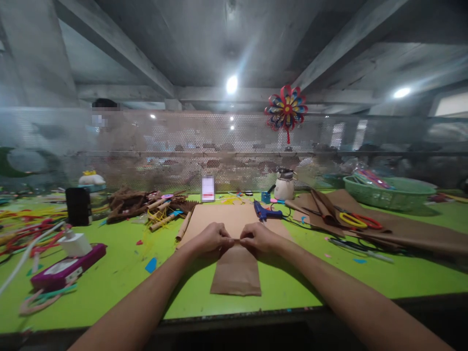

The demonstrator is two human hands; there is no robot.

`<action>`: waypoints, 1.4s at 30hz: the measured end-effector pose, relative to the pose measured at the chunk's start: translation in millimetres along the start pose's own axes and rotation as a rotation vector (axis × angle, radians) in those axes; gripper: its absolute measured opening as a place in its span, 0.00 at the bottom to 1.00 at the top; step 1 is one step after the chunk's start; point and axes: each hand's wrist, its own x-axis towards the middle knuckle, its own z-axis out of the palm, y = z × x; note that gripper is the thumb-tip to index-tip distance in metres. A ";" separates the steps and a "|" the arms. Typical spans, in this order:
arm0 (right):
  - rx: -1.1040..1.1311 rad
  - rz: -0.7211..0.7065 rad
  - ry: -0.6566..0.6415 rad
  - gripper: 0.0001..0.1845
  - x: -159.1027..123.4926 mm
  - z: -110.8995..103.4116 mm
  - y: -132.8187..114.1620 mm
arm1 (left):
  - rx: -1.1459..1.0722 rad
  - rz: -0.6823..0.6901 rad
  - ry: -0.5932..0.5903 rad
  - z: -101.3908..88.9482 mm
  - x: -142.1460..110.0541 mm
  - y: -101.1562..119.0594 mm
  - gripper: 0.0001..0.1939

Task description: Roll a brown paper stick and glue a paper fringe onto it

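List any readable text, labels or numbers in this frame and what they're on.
No text in this frame can be read.
Phone screen standing at the back of the table: white page with a red bar, lettering too small and blurred.
Purple box at left: pale label on top, print unreadable.
White jar and blue glue gun: no legible marking.
Brown paper strip under the left hand and right hand: blank.
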 end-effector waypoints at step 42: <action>-0.556 -0.157 -0.087 0.06 -1.7 -0.9 -14.1 | 0.723 0.287 0.025 2.3 3.9 8.6 0.07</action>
